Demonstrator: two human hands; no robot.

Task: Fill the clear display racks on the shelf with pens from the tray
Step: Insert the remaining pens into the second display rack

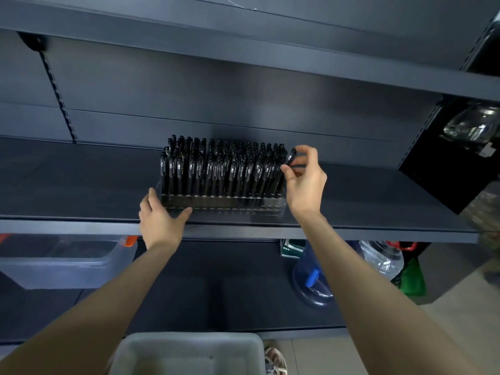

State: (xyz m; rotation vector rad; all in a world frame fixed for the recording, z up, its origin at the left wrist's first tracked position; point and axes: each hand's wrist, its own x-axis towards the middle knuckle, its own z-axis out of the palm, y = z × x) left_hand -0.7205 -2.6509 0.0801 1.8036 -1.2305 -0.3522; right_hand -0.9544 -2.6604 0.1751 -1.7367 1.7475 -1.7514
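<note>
A clear display rack [221, 204] stands on the dark shelf [81, 185], packed with several upright black pens [216, 169]. My left hand [159, 217] grips the rack's front left corner, thumb along its front face. My right hand [305, 180] pinches one black pen [289, 159] by its upper part at the rack's right end; the pen leans left, its lower end down among the others. The grey tray [189, 353] sits low in front of me, and the part of its inside that shows looks bare.
A shelf board [243, 44] overhangs above. A clear storage bin [62, 263] with an orange clip sits on the lower shelf at left. Blue and clear water jugs [311, 277] stand on the floor at right. A black panel [446, 169] juts in at right.
</note>
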